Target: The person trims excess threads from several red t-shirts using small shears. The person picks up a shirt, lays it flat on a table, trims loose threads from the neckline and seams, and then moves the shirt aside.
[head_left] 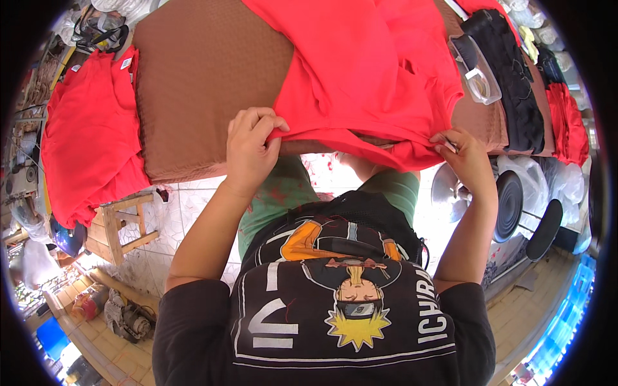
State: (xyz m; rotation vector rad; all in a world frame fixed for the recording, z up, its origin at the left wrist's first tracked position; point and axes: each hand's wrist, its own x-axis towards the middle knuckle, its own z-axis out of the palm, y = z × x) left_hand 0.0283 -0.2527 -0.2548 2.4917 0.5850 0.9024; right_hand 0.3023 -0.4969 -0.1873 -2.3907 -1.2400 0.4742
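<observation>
A red garment (367, 71) lies spread over a brown padded table (206, 83), its open hem hanging at the near edge. My left hand (252, 145) pinches the hem's left corner between thumb and fingers. At the opposite end of that hem, my right hand (465, 154) grips the cloth with thumb and forefinger. Between the two hands the hem's layers gape slightly apart, and the edge nearest me sags below the tabletop.
A pile of red garments (93, 138) sits at the left above a wooden stool (119, 225). On the table's right are a clear plastic box (479, 77) and folded black cloth (512, 90). Black round pads (508, 206) stand lower right.
</observation>
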